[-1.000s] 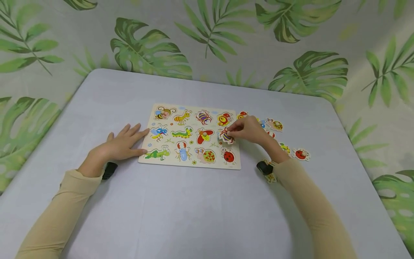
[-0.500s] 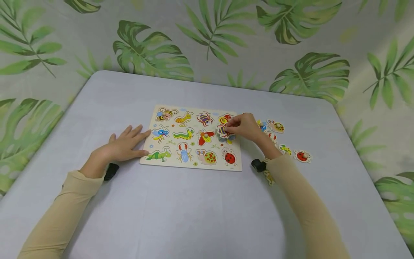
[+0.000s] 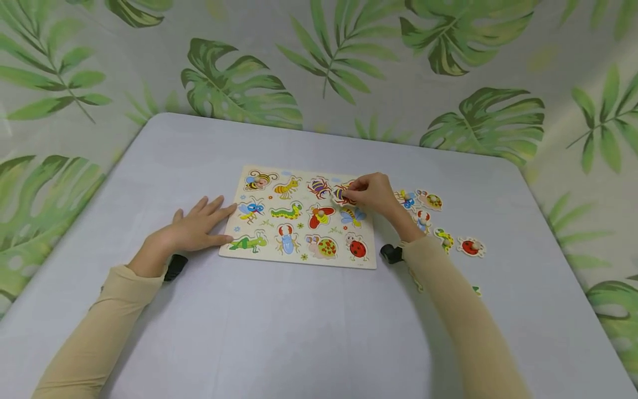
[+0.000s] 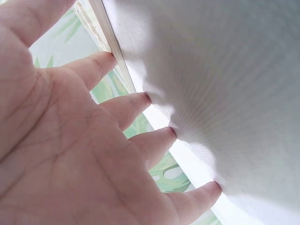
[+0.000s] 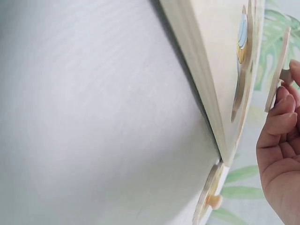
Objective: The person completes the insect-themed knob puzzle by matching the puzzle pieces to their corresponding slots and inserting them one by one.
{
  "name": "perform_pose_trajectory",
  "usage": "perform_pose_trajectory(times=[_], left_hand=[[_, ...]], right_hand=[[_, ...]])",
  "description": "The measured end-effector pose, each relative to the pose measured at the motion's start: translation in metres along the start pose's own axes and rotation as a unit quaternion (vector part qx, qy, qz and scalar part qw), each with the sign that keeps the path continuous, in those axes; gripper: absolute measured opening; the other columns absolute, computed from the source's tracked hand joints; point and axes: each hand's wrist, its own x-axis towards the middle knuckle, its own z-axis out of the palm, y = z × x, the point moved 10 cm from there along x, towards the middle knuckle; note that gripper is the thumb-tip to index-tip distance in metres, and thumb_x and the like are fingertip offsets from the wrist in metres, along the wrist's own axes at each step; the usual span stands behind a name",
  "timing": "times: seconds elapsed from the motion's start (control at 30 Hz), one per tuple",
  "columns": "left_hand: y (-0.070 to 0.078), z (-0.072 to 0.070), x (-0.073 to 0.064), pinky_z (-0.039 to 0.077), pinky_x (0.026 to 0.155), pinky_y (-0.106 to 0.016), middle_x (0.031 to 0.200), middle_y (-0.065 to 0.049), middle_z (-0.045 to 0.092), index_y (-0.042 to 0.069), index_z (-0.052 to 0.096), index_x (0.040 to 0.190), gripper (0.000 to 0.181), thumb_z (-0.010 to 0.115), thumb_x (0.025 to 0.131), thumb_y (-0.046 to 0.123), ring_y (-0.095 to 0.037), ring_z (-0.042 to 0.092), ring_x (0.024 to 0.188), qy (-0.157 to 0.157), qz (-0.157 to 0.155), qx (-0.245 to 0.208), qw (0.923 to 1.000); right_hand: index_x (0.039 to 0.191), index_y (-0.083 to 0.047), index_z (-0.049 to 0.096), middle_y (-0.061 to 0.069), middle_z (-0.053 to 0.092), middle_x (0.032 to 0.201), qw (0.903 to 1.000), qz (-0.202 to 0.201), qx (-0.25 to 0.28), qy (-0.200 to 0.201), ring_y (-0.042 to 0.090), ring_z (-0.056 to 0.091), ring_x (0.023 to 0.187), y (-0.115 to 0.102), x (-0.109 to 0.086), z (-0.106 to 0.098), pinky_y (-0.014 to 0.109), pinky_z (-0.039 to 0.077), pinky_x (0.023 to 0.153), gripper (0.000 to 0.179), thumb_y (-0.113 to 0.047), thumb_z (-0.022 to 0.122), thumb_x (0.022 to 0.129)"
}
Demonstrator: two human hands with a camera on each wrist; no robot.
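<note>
The counter carries the puzzle board. The left hand lies flat with straight fingers against the board's left edge, probably to steady it. The right hand pinches a striped insect piece by its peg above the board's top right corner

2 long beige sleeves cover both arms down to the wrists. A small black device is strapped under the left wrist, another under the right.
</note>
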Motion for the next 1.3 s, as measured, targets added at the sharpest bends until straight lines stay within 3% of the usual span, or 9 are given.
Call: perform_pose_trajectory(times=[0.3, 0.57, 1.03, 1.3], left_hand=[[-0.001, 0.002, 0.001, 0.002, 0.100, -0.079, 0.159, -0.018, 0.004, 0.023, 0.018, 0.151, 0.074, 0.053, 0.091, 0.047, -0.047, -0.003, 0.144, 0.003, -0.001, 0.005, 1.0000], [0.001, 0.000, -0.001, 0.002, 0.100, -0.079, 0.159, -0.018, 0.004, 0.023, 0.018, 0.151, 0.074, 0.053, 0.091, 0.049, -0.047, -0.003, 0.144, 0.006, -0.001, 0.003, 1.0000], [0.001, -0.001, 0.000, 0.002, 0.100, -0.079, 0.159, -0.018, 0.005, 0.023, 0.019, 0.151, 0.075, 0.053, 0.090, 0.050, -0.047, -0.002, 0.144, 0.011, 0.002, 0.005, 0.9999], [0.000, 0.001, -0.001, 0.002, 0.100, -0.079, 0.159, -0.019, 0.004, 0.023, 0.019, 0.151, 0.074, 0.054, 0.091, 0.046, -0.047, -0.002, 0.144, 0.010, 0.002, 0.002, 0.9999]], right_hand=[[0.082, -0.004, 0.073, 0.009, 0.071, 0.071, 0.9995, 0.021, 0.021, -0.004, 0.009, 0.056, 0.056, -0.001, 0.009, 0.005, 0.019, 0.039, 0.050, 0.026, -0.030, 0.073, 0.081], [0.081, -0.004, 0.074, 0.009, 0.070, 0.072, 0.9999, 0.009, -0.006, 0.005, 0.012, 0.053, 0.059, -0.009, 0.019, 0.007, 0.022, 0.040, 0.056, 0.027, -0.031, 0.073, 0.081], [0.079, -0.004, 0.075, 0.001, 0.066, 0.062, 0.9986, 0.019, -0.041, -0.027, 0.008, 0.045, 0.050, -0.020, 0.035, 0.017, 0.020, 0.036, 0.049, 0.028, -0.032, 0.074, 0.079], [0.074, -0.001, 0.074, 0.005, 0.067, 0.060, 0.9987, 0.002, -0.044, -0.027, 0.007, 0.043, 0.047, -0.024, 0.040, 0.026, 0.020, 0.034, 0.048, 0.028, -0.029, 0.075, 0.079]])
